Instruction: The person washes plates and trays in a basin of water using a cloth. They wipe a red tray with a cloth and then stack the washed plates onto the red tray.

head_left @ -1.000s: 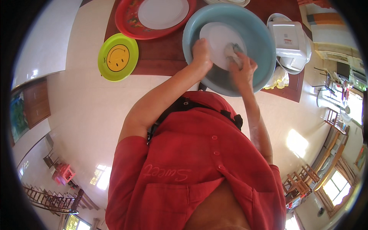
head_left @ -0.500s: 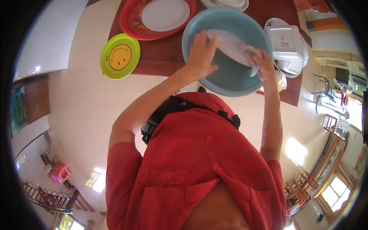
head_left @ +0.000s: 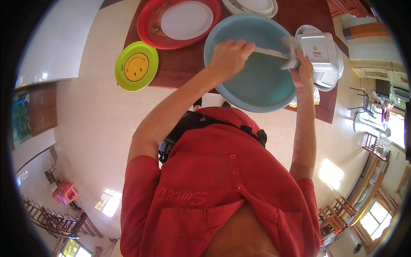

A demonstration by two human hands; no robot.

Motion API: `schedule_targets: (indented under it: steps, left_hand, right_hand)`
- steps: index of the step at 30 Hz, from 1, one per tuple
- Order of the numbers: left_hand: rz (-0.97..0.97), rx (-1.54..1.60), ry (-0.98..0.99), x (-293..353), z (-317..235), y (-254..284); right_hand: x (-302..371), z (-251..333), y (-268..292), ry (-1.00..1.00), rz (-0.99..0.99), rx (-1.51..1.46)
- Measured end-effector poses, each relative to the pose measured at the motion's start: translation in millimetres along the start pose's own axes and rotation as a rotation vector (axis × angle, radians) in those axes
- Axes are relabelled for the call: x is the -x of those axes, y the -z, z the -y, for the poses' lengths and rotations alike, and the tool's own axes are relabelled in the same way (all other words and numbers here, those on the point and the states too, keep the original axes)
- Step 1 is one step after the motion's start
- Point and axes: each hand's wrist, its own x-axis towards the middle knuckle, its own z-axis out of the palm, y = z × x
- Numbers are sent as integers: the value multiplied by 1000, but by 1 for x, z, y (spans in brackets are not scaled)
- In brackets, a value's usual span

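White plate [head_left: 270,52], held over the blue basin [head_left: 257,90], seen nearly edge-on; half a second earlier its broad face showed. The left hand [head_left: 232,55], then spread-fingered, is closed on the plate's left end. The right hand [head_left: 302,70] clasps a blurred pale cloth [head_left: 291,51] at the right end. Leftward, the red tray [head_left: 147,36] and green plate [head_left: 137,67] remain in place.

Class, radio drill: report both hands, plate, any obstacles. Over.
Left grip on white plate, seen edge-on over blue basin. Right grip on pale cloth at plate's right end. Possible obstruction: white containers beside basin's right rim.
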Motion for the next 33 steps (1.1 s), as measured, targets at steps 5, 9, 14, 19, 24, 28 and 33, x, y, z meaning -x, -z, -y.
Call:
schedule_targets:
  steps: [5, 9, 14, 19, 24, 28, 33]
  left_hand:
    - [101, 73, 199, -13, -6, 10]
    - [291, 191, 617, -21, -3, 5]
    - [41, 936, 1107, 11, 29, -45]
    - [-129, 1568, 1483, 12, 17, -40]
    - [3, 1705, 1634, 8, 19, -41]
    - [-36, 1760, 1579, 9, 21, -47]
    - [-51, 1870, 1537, 38, 60, -91]
  right_hand:
    - [-4, -15, -7, 224, -116, 206]
    - [-10, -45, -9, 193, -226, 431]
    - [-26, -86, -15, 434, -232, 877]
    - [-39, -106, -20, 456, -133, 1314]
    - [-59, -139, -31, 724, -147, 1388]
    - [-44, -131, -62, 922, 89, 1316]
    - [14, -100, -82, 960, 504, 1199]
